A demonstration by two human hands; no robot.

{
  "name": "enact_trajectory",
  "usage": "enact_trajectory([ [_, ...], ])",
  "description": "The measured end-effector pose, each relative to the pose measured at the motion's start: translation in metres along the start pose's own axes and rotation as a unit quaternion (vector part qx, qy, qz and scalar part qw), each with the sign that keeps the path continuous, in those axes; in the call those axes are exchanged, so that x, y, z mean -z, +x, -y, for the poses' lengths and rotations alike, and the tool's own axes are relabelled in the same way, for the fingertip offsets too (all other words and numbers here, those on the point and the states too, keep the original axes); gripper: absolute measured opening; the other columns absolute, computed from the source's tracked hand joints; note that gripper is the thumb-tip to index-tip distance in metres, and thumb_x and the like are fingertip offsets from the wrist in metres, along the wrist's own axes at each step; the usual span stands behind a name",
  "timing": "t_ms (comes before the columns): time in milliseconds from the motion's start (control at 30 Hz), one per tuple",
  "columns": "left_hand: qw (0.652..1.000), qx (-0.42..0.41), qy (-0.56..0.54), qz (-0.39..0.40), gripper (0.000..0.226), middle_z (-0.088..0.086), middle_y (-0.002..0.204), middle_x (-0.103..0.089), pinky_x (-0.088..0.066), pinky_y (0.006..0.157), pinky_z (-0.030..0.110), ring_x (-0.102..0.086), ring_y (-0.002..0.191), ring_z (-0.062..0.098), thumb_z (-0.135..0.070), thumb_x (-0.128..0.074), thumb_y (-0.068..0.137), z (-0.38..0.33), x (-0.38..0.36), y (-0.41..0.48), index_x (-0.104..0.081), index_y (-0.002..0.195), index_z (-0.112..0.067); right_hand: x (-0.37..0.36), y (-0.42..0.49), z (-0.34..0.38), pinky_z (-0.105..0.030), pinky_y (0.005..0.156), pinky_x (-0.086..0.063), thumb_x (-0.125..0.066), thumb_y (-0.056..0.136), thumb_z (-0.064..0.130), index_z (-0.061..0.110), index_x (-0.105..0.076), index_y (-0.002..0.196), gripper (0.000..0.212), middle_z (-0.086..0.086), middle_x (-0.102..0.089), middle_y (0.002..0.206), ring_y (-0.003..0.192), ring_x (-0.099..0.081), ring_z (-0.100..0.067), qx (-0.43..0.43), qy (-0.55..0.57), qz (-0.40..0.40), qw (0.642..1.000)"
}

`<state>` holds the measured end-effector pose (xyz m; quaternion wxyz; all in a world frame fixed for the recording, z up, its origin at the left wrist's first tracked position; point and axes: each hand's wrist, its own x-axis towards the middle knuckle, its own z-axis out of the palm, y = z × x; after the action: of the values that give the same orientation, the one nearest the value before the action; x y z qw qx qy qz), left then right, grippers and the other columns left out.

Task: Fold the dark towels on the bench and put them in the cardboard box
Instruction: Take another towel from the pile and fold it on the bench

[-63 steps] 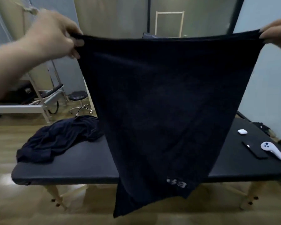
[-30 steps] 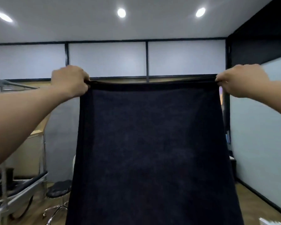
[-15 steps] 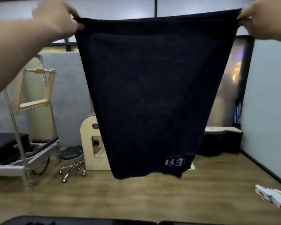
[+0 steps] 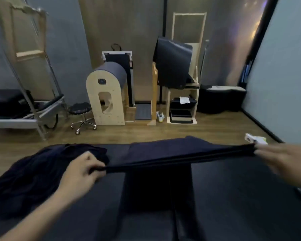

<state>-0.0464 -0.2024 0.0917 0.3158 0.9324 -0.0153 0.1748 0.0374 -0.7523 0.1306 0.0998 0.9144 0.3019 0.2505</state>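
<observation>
Head view: left hand (image 4: 82,173) at eight o'clock pinches one end of the towel (image 4: 181,153). The right hand (image 4: 281,159), blurred at three o'clock, grips the other end. The towel is stretched taut over the bench (image 4: 233,197), with the heap of towels (image 4: 33,174) at nine.

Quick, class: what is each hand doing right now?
Left hand: pinches the dark towel at one end.
Right hand: blurred, but holds the towel's other end taut.

The stretched towel (image 4: 172,152) is showing plain dark navy. The counter (image 4: 233,197) is looking black. The floor (image 4: 129,134) is showing brown wood grain.
</observation>
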Motion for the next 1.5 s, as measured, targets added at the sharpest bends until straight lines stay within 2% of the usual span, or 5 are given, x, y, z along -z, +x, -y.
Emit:
enact_trajectory([
  [233, 0.967, 0.21, -0.006, 0.143, 0.063, 0.017, 0.097, -0.069, -0.047, 0.079, 0.019, -0.071, 0.086, 0.026, -0.006, -0.091, 0.062, 0.117, -0.126, -0.213, -0.065, 0.071, -0.062, -0.059, -0.192, 0.156, -0.016, 0.043, -0.04, -0.073, 0.046, 0.041, 0.043, -0.063, 0.068, 0.024, 0.014, -0.07, 0.067, 0.05, -0.064, -0.002, -0.163, 0.189, 0.355, 0.901],
  [367, 0.97, 0.19, -0.002, 0.152, 0.043, -0.015, 0.075, -0.053, -0.049, 0.06, 0.026, -0.057, 0.064, 0.0, -0.026, -0.079, 0.062, 0.102, -0.12, -0.252, -0.062, 0.074, -0.063, -0.06, -0.244, 0.193, -0.016, 0.048, -0.048, -0.048, 0.064, 0.038, 0.041, -0.074, 0.078, 0.029, 0.013, -0.077, 0.089, 0.054, -0.069, -0.004, -0.16, 0.202, 0.385, 0.886],
  [467, 0.966, 0.183, 0.02, 0.183, 0.043, -0.021, 0.082, -0.047, -0.049, 0.057, 0.032, -0.052, 0.066, -0.002, -0.028, -0.073, 0.064, 0.089, -0.114, -0.272, -0.059, 0.076, -0.067, -0.052, -0.264, 0.207, -0.026, 0.036, -0.048, -0.086, 0.044, 0.021, 0.034, -0.078, 0.074, 0.034, 0.01, -0.077, 0.09, 0.052, -0.069, -0.009, -0.184, 0.181, 0.447, 0.857],
  [1067, 0.925, 0.263, -0.161, 0.224, 0.011, 0.011, 0.086, -0.074, -0.045, 0.078, 0.028, -0.064, 0.081, 0.014, -0.003, -0.068, 0.089, 0.091, -0.109, -0.084, -0.071, 0.079, -0.008, -0.119, -0.085, 0.132, -0.038, 0.086, -0.054, -0.068, 0.086, 0.018, 0.016, -0.077, 0.1, 0.017, 0.004, -0.069, 0.117, 0.11, -0.063, -0.023, -0.269, 0.191, 0.236, 0.914],
  [1500, 0.808, 0.525, -0.221, 0.152, 0.034, 0.006, 0.109, -0.072, -0.055, 0.093, 0.045, -0.07, 0.096, 0.025, -0.024, -0.077, 0.084, 0.157, -0.25, -0.004, -0.068, 0.114, -0.011, -0.273, -0.053, 0.144, -0.036, 0.097, -0.047, -0.074, 0.086, 0.028, 0.019, -0.047, 0.139, 0.06, -0.004, -0.061, 0.131, 0.119, -0.058, -0.023, -0.524, 0.439, 0.346, 0.642],
])
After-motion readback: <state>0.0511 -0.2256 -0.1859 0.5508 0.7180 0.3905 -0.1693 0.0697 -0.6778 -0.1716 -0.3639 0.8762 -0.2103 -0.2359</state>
